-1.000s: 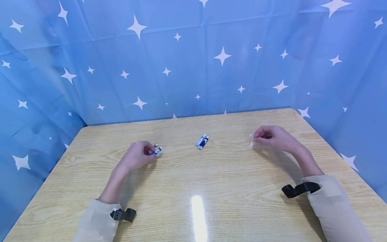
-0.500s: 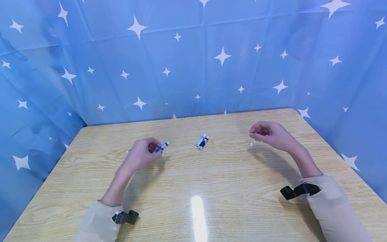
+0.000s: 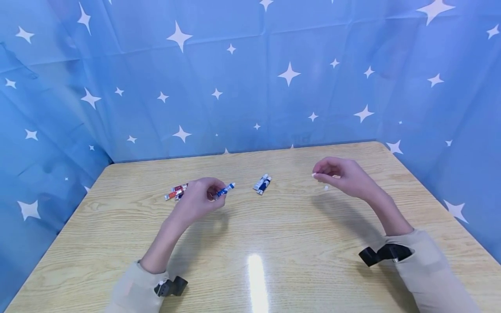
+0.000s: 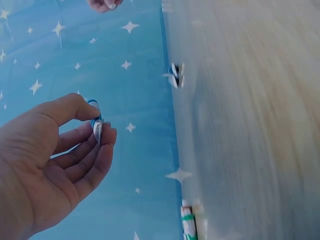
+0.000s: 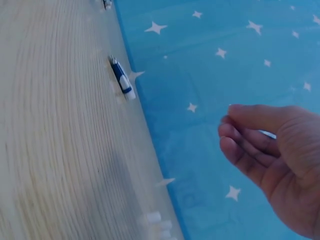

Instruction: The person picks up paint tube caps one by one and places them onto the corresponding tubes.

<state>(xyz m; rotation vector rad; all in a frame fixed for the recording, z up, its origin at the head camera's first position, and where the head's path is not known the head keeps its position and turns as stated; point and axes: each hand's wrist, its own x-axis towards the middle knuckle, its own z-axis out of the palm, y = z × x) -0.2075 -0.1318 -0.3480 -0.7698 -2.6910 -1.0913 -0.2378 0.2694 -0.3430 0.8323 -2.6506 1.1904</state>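
Observation:
My left hand (image 3: 201,195) pinches a blue-and-white paint tube (image 3: 225,190) above the table, its narrow white end pointing right. In the left wrist view the tube (image 4: 97,127) sits between thumb and fingertips. On the right, my right hand (image 3: 338,174) is raised and pinches a tiny white piece (image 3: 314,174), which looks like a tube cap; the fingers mostly hide it in the right wrist view. Another small white cap (image 3: 326,188) lies on the table below that hand. Several white caps (image 5: 154,217) appear at the bottom of the right wrist view, somewhat blurred.
Two paint tubes, a whitish one (image 3: 260,181) and a dark blue one (image 3: 264,185), lie side by side mid-table. Left of them, several tubes, including an orange one (image 3: 174,194), lie partly behind my left hand. A blue star-patterned cloth (image 3: 250,87) hangs behind the wooden table (image 3: 297,243).
My left hand has lifted the blue tube and carried it right, uncovering the tubes at the left. My right hand has picked up the white piece and moved left with it.

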